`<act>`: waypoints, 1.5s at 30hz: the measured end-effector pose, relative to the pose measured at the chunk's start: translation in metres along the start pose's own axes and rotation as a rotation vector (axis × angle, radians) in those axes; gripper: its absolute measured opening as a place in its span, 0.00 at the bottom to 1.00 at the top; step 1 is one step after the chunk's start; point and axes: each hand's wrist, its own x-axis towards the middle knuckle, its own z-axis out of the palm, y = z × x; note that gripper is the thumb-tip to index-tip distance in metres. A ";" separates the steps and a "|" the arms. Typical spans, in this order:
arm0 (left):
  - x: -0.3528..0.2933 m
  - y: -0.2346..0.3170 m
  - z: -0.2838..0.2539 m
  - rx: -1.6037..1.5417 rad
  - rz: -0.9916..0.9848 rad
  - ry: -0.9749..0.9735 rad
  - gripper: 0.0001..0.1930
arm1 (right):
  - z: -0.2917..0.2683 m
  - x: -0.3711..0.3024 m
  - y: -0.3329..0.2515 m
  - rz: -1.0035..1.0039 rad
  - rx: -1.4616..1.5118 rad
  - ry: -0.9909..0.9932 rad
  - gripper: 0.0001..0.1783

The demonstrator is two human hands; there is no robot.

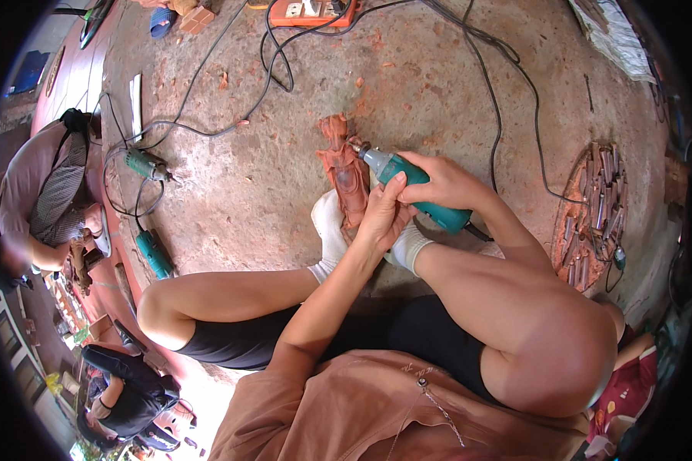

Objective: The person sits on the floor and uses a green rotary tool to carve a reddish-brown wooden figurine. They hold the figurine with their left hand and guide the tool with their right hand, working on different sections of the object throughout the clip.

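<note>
A green die grinder [419, 184] with a grey nose is in my right hand [447, 183], whose fingers wrap over its body. My left hand [386, 215] is closed at the grinder's near side, thumb pressed on the body and fingers partly hidden. The grinder's tip points left and meets or hovers by the upper part of a reddish-brown carved wooden figure [350, 180]; contact cannot be told. That figure lies on the floor with its lower end between my feet in white socks [331, 223], below my left hand.
Two more green power tools, a grinder [146, 163] and another [154, 253], lie on the concrete floor at left. Black cords run across the far floor to an orange power strip [315, 11]. At right stands a wooden holder of metal bits [600, 200]. Other people work at left.
</note>
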 end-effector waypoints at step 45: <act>0.000 0.000 0.002 0.021 0.012 0.015 0.22 | 0.000 -0.001 0.005 -0.001 0.004 -0.007 0.38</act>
